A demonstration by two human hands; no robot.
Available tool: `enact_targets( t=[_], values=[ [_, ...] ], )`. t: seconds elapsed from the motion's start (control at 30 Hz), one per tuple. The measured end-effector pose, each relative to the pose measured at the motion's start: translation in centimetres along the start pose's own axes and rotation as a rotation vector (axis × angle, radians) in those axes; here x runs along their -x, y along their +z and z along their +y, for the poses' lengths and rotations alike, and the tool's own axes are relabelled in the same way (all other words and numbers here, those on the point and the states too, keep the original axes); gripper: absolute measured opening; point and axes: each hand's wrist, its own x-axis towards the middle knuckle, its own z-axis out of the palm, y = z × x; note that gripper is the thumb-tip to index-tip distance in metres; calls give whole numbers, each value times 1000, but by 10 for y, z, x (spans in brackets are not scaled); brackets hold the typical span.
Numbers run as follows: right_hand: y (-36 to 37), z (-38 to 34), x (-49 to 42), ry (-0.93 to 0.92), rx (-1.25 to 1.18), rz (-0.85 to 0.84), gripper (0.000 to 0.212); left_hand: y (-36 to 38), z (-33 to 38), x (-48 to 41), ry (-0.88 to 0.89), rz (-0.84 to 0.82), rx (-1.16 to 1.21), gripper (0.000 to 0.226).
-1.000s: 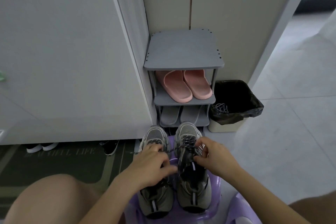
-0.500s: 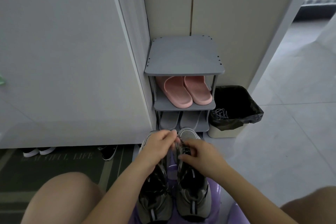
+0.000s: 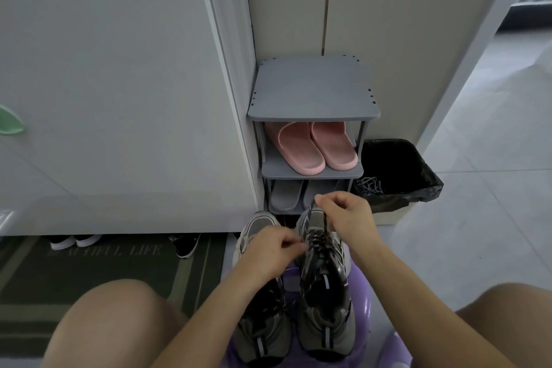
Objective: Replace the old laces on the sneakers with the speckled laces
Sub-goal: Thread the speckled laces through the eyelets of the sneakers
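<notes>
Pulling the speckled lace (image 3: 310,207) up and forward from the right sneaker (image 3: 325,317) is carrying the main risk, as I judge it. Too sharp a tug could be dragging the opposite end back through its eyelet or leaving the two ends uneven. The shoe is resting only on the rounded purple stool (image 3: 360,287), so it could be tipping or sliding off. A loose pinch could also be letting the strand slip free mid-pull.

The right hand (image 3: 348,213) is hovering over the toe of the right sneaker with its fingers curled, thumb and forefinger pinching the lace end so the strand is running down to the eyelets. The left hand (image 3: 270,248) is lying lower, at the shoe's left edge by the upper eyelets. Its fingertips are closing in a pinch on what looks like another run of the lace, though that detail is small.

Both sneakers are sitting side by side on the stool with toes pointing away, the left sneaker (image 3: 260,334) partly hidden under the left forearm. A tangle of cord (image 3: 369,185) is lying in the black-lined bin (image 3: 418,185) — likely the old laces.
</notes>
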Motion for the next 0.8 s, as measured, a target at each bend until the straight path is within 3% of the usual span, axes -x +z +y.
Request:
enact_targets(
  t=[0.13,0.27,0.4,0.5,0.63,0.8],
  values=[
    [7,0,7,-27,61,-126,15,3,-5,1,-39,-5,-70,26],
    [8,1,7,-29,75,-180,10,9,-7,-1,-223,-47,280,20],
    [6,4,7,12,42,-250,6,9,-5,-7,-285,98,428,17],
    [1,11,6,-31,265,-218,8,10,-6,-9,-314,116,517,17],
    [-12,17,10,-150,779,-265,32,16,-8,-11,-312,116,514,19],
    [-15,28,19,-164,1047,-324,12,22,-9,-15,-249,187,383,21]
  ],
)
